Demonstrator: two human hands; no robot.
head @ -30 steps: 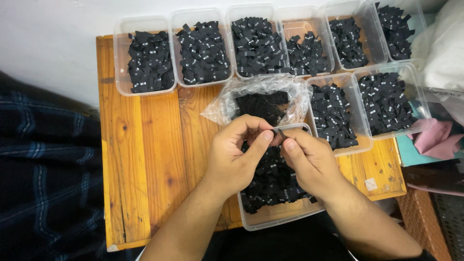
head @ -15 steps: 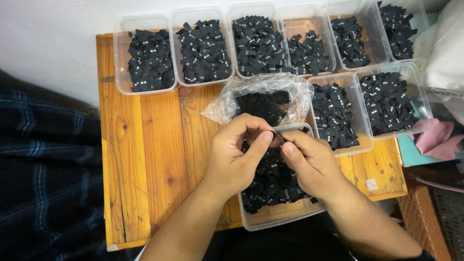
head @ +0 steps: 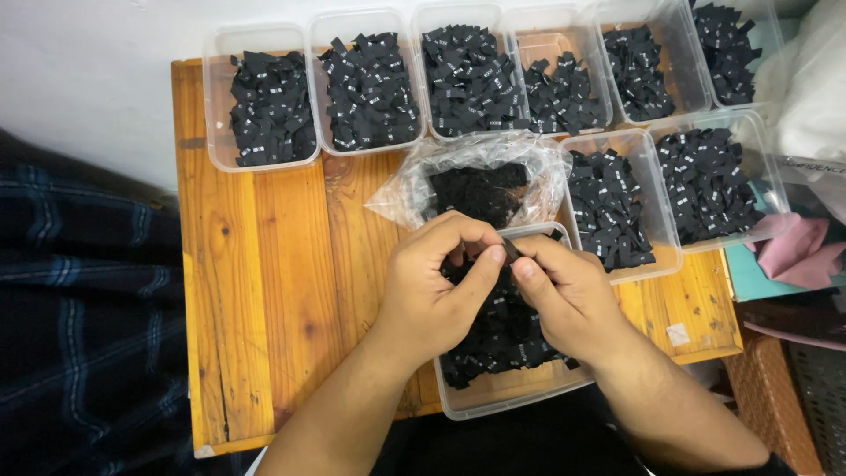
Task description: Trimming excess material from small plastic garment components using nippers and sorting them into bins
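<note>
Both hands meet over the near clear tub (head: 493, 401) of black fabric labels. The left hand (head: 436, 282) and right hand (head: 564, 291) pinch one small black label (head: 511, 250) between thumbs and forefingers, fingers closed tight on it. Its long axis runs from near-right to far-left, mostly hidden. Just beyond lies an open plastic bag (head: 476, 181) of labels on the wooden table (head: 256, 291).

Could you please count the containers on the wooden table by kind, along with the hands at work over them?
Clear plastic tubs of black fabric labels: 9
Clear plastic bag of black labels: 1
Hands: 2, the left hand and the right hand, pinching one black label between them
Wooden table: 1
Total: 13
</note>
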